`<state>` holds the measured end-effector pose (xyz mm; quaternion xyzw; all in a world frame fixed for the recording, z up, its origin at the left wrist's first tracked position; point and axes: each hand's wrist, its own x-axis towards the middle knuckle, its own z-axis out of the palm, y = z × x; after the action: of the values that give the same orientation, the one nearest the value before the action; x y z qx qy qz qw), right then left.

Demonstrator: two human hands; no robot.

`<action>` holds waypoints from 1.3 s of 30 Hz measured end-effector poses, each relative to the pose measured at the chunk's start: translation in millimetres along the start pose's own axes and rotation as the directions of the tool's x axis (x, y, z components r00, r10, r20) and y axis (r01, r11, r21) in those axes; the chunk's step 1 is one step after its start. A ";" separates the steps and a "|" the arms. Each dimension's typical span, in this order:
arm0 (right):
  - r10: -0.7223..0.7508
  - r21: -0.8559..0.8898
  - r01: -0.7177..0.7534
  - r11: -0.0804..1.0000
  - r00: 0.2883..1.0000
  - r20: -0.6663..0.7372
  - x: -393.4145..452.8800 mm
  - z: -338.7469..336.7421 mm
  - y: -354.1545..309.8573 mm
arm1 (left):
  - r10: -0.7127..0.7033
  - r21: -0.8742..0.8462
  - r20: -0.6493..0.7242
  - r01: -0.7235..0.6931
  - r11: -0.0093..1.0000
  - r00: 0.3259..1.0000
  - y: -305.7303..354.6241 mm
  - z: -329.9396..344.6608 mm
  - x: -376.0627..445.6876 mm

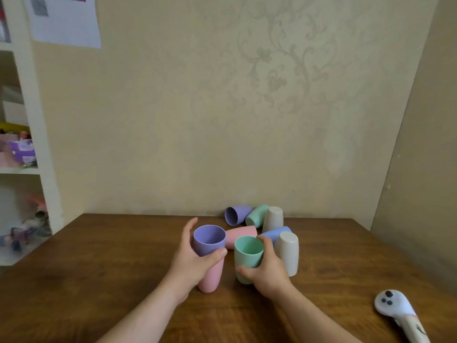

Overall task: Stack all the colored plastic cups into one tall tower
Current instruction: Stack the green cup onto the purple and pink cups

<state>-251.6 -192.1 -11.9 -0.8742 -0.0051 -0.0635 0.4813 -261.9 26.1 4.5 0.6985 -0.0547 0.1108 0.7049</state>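
Observation:
A purple cup (209,240) sits nested in an upright pink cup (210,278) on the wooden table (99,268). My left hand (191,263) grips this two-cup stack. Just to its right, my right hand (265,268) is wrapped around an upright green cup (247,256). Behind them lie a pink cup (241,235), a blue cup (275,233), a purple cup (235,214) and a green cup (256,215), all on their sides. Two beige cups stand upside down: one (288,253) beside my right hand, one (273,219) further back.
A white toy with dark dots (400,315) lies near the table's front right corner. A white shelf unit (22,149) with toys stands at the left. The wall runs right behind the cups, and another wall closes the right side.

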 end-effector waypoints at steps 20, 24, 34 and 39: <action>-0.037 0.544 0.163 0.823 0.971 -0.235 27.2 -21.5 -104.7 | -0.006 0.192 -0.116 0.028 0.981 0.993 -12.5 20.0 2.1; -0.177 0.457 0.198 0.867 0.980 -0.088 18.6 -14.8 -139.2 | -0.038 0.273 -0.084 0.059 0.960 0.996 -6.8 27.4 5.4; -0.224 0.118 0.217 0.969 0.974 0.046 -1.2 23.8 -84.8 | -0.020 0.269 -0.094 0.045 0.962 0.995 -8.4 31.1 6.2; -0.206 0.135 0.184 0.974 0.963 0.176 10.2 21.0 -77.3 | -0.014 0.218 -0.113 0.039 0.975 0.993 -11.5 31.6 8.9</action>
<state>-244.7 -133.4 43.1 -0.8416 -0.1406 -0.0270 0.5209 -248.1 -4.7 -4.1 0.7657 0.0067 0.1453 0.6265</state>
